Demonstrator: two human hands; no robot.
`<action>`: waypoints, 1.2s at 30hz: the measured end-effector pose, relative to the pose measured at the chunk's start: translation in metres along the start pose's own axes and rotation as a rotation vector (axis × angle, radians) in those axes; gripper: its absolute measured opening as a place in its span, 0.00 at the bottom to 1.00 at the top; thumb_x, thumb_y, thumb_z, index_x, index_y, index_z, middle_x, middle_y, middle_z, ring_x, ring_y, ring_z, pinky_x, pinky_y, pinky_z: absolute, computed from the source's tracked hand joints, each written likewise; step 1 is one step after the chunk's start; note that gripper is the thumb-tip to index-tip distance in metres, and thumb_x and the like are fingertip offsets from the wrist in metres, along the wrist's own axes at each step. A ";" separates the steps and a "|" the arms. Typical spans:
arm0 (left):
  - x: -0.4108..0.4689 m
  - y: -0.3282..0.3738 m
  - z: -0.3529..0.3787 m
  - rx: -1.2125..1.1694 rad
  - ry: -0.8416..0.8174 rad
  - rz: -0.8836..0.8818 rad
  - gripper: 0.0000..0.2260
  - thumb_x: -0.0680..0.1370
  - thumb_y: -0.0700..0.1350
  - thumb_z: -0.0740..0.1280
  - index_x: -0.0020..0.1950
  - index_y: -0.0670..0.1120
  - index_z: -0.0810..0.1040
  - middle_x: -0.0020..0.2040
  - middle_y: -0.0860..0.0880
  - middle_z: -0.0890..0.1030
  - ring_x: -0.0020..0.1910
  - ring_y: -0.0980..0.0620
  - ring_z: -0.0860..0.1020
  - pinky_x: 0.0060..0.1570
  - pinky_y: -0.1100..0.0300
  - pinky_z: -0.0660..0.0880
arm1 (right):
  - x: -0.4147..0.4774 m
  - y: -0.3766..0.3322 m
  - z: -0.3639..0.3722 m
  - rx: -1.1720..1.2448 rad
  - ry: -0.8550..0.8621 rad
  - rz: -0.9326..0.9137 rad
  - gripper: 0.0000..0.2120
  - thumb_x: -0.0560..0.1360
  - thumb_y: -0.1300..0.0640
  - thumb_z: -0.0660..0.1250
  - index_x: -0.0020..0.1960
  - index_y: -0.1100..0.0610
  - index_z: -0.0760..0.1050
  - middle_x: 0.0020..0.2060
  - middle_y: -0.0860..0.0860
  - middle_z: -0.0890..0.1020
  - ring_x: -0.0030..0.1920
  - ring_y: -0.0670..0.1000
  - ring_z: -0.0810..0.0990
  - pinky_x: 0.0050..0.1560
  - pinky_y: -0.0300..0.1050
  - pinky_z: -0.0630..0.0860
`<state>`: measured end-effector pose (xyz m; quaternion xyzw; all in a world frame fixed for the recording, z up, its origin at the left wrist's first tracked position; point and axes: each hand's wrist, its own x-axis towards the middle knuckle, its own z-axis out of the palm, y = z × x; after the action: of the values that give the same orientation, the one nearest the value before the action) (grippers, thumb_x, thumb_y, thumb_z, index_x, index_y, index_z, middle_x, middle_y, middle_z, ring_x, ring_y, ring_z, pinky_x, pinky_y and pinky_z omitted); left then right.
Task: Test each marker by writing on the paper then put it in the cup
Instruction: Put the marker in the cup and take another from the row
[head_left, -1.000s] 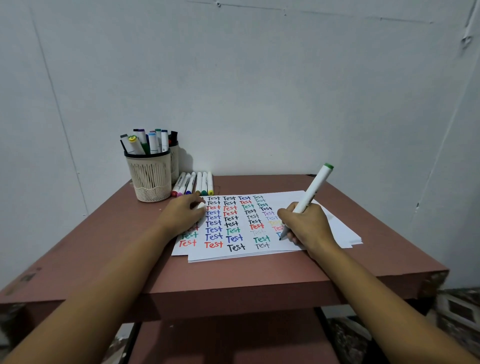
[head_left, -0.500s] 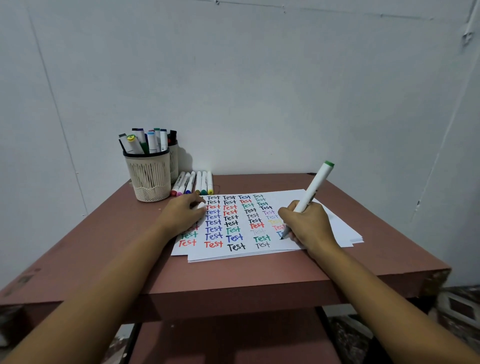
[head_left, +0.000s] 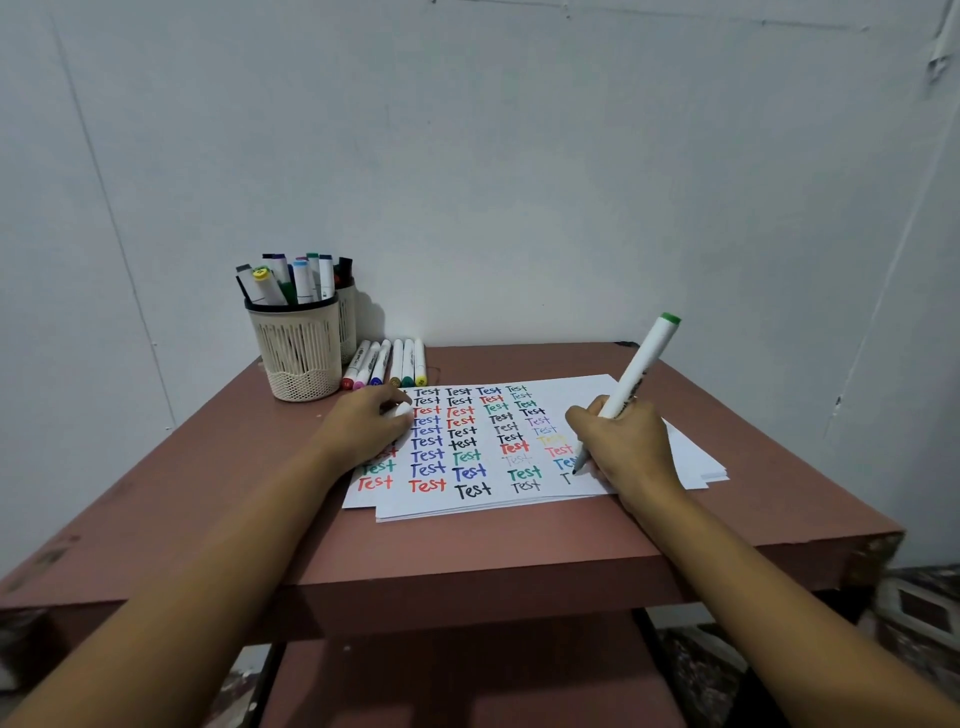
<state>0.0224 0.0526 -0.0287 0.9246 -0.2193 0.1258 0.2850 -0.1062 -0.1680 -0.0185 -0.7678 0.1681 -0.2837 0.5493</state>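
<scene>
Behind the table, a pale wall fills the upper field. Table: reddish-brown top, seen from the near edge, with a lower shelf beneath it. Paper: a stack of white sheets lying flat at the middle of the top, slightly fanned at the right. The upper sheet carries columns of the word "Test" in black, red, blue, green, purple and yellow.

Left hand: resting on the left part of the paper, fingers curled about a small white cap, of which only one end shows at the fingertips. Right hand: resting on the right part of the paper, fingers closed round a marker in a writing grip.

Cup: cream, slatted, standing at the far left corner of the table and holding several upright markers. A second cup stands just behind it, touching or nearly so. Loose markers: six in a row, lying side by side on the table between the cups and the far edge of the paper.

The held marker has a white barrel and a green upper end, and leans away to the right. Its tip meets the paper at the foot of the rightmost column, just beside a single dark letter "T".
</scene>
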 end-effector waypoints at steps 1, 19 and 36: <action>0.000 0.000 0.000 0.001 0.000 0.001 0.13 0.78 0.47 0.64 0.61 0.44 0.77 0.57 0.47 0.80 0.48 0.56 0.72 0.47 0.63 0.65 | -0.001 0.000 0.001 -0.023 -0.007 -0.003 0.14 0.71 0.63 0.66 0.28 0.57 0.66 0.23 0.51 0.71 0.18 0.44 0.70 0.20 0.34 0.64; 0.000 -0.001 0.000 -0.001 0.004 0.002 0.11 0.78 0.46 0.64 0.58 0.45 0.78 0.51 0.46 0.82 0.43 0.54 0.75 0.39 0.62 0.67 | 0.000 -0.001 0.000 -0.069 0.051 -0.038 0.13 0.72 0.62 0.65 0.30 0.57 0.67 0.26 0.52 0.73 0.25 0.49 0.75 0.21 0.33 0.68; 0.002 -0.003 0.001 -0.013 -0.005 0.004 0.12 0.78 0.46 0.64 0.59 0.45 0.78 0.53 0.47 0.81 0.45 0.54 0.75 0.40 0.63 0.67 | 0.002 0.001 -0.001 -0.065 0.037 -0.008 0.13 0.71 0.62 0.65 0.29 0.58 0.67 0.26 0.52 0.73 0.24 0.49 0.73 0.24 0.36 0.66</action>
<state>0.0256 0.0533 -0.0306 0.9226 -0.2229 0.1226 0.2901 -0.1049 -0.1700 -0.0184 -0.7805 0.1844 -0.2946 0.5197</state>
